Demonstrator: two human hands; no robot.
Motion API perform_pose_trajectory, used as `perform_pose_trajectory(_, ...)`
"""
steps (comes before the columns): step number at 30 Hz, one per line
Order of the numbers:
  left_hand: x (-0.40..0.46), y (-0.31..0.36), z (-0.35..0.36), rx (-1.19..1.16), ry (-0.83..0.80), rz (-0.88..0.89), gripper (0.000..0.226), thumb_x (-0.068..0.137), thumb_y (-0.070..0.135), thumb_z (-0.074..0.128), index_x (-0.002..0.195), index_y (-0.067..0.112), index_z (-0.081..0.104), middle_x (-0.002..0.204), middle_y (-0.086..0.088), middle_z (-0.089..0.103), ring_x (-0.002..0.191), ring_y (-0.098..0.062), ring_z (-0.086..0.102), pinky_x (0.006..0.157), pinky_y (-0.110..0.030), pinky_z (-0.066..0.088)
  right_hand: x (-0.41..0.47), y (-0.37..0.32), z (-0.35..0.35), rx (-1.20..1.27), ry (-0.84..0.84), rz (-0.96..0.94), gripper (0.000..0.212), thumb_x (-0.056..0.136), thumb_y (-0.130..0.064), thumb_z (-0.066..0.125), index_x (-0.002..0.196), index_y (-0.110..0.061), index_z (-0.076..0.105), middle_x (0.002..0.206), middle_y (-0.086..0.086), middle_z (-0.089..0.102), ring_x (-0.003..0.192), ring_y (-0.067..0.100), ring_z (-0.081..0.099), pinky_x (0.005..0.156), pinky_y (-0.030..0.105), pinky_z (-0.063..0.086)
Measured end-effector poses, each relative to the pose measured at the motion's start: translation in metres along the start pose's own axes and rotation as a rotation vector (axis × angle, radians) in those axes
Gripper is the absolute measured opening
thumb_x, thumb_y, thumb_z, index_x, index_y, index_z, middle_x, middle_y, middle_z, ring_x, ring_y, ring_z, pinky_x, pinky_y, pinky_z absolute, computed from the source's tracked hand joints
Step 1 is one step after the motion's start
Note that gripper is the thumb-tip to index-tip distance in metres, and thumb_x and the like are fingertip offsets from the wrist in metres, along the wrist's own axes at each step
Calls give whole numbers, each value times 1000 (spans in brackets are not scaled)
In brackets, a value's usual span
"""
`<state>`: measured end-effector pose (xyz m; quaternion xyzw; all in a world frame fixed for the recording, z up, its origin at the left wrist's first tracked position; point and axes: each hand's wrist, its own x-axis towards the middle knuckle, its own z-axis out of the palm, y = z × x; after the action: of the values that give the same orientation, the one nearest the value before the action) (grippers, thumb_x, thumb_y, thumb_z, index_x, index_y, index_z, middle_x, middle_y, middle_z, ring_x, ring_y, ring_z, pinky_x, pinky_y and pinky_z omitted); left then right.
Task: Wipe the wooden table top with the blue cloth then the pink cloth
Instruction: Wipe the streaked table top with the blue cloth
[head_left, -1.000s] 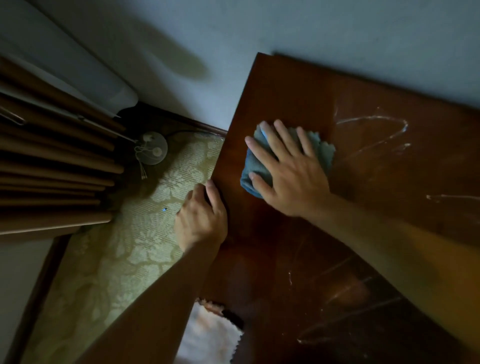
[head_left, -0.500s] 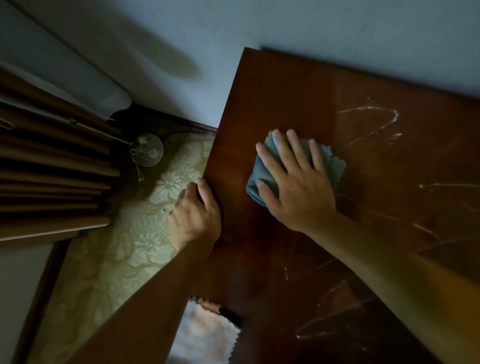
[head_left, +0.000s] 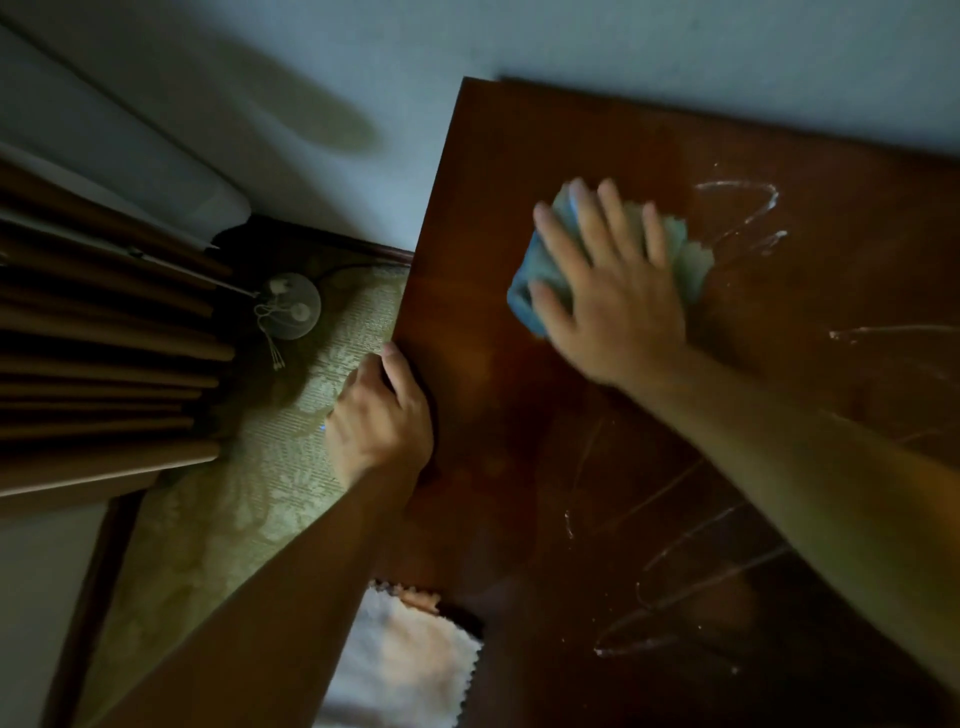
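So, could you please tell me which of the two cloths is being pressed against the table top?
The blue cloth, flattened under the right hand on the wooden table top. The pink cloth lies untouched off the near edge.

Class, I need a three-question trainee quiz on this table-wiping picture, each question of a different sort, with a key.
1. True or false: the right hand presses the blue cloth flat on the wooden table top.
2. What does the left hand grip? A) pink cloth B) table edge C) curtain
3. Fill in: white ___ marks remain on the wood right of the cloth.

Key: 1 true; 2 B; 3 streak. The pink cloth lies unused.
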<state>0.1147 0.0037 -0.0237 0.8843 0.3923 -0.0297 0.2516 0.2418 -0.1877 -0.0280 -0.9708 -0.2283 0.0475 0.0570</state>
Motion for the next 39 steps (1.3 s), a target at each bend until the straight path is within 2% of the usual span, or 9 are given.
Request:
perform_pose_trajectory(3, 0, 0, 0, 5, -8, -5, 55, 104, 51, 18, 110, 18, 62, 110, -12, 68, 101, -39, 63, 84, -45, 44, -46, -20, 9, 8, -32, -63, 67, 103, -59, 24, 162, -28, 18, 170, 9, 13, 157, 30, 9, 126, 57, 7)
perform_pose_trajectory(7, 0, 0, -1, -5, -2, 14, 54, 105, 50, 20, 115, 18, 62, 113, -14, 68, 104, -41, 62, 89, -46, 44, -19, 1, 3, 1, -50, -143, 67, 102, -61, 21, 162, -31, 19, 170, 8, 15, 157, 29, 11, 126, 55, 8)
perform_pose_trajectory(11, 1, -1, 0, 19, -3, 25, 57, 104, 53, 18, 117, 18, 61, 115, -15, 67, 106, -42, 61, 91, -48, 44, 15, 13, -4, -5, 8, 11, 67, 101, -56, 24, 161, -27, 23, 169, 11, 18, 156, 32, 14, 126, 55, 10)
perform_pose_trajectory(14, 3, -3, 1, 20, -15, 26, 57, 104, 52, 18, 117, 18, 61, 117, -15, 67, 107, -42, 61, 92, -48, 43, -20, -14, 4, 10, 30, 60, 66, 104, -56, 23, 162, -26, 22, 170, 11, 17, 157, 32, 13, 126, 55, 9)
perform_pose_trajectory(19, 3, -2, 1, 30, -10, 46, 59, 103, 53, 18, 120, 18, 61, 119, -15, 66, 109, -42, 60, 93, -49, 42, -130, -74, 22, 40, -41, -7, 68, 101, -58, 32, 161, -27, 25, 170, 10, 16, 158, 31, 9, 126, 56, 8)
perform_pose_trajectory(24, 4, -3, 3, 17, -4, 47, 59, 103, 53, 19, 122, 17, 61, 121, -15, 66, 110, -43, 59, 93, -49, 42, -112, -55, 18, 9, -94, -117, 68, 101, -62, 24, 161, -31, 19, 170, 9, 13, 157, 30, 8, 126, 54, 4)
perform_pose_trajectory(30, 5, -4, 2, 12, -18, 50, 56, 105, 49, 20, 127, 15, 58, 127, -17, 62, 114, -45, 57, 96, -49, 41, -86, -53, 13, -8, -18, 130, 65, 103, -55, 22, 162, -26, 21, 170, 11, 15, 157, 32, 10, 126, 56, 8)
perform_pose_trajectory(35, 6, -4, 1, -2, -40, 44, 51, 105, 47, 22, 136, 16, 48, 136, -16, 53, 119, -43, 53, 96, -49, 40, -169, -114, 30, 62, -36, 61, 67, 101, -59, 29, 159, -26, 29, 169, 12, 17, 157, 32, 11, 125, 59, 12)
perform_pose_trajectory(39, 7, -7, 2, -29, -13, 63, 49, 105, 45, 25, 132, 14, 50, 134, -17, 51, 119, -41, 52, 95, -48, 39, -170, -104, 30, 61, -55, -65, 68, 100, -62, 32, 159, -28, 29, 169, 10, 19, 157, 31, 14, 126, 57, 10)
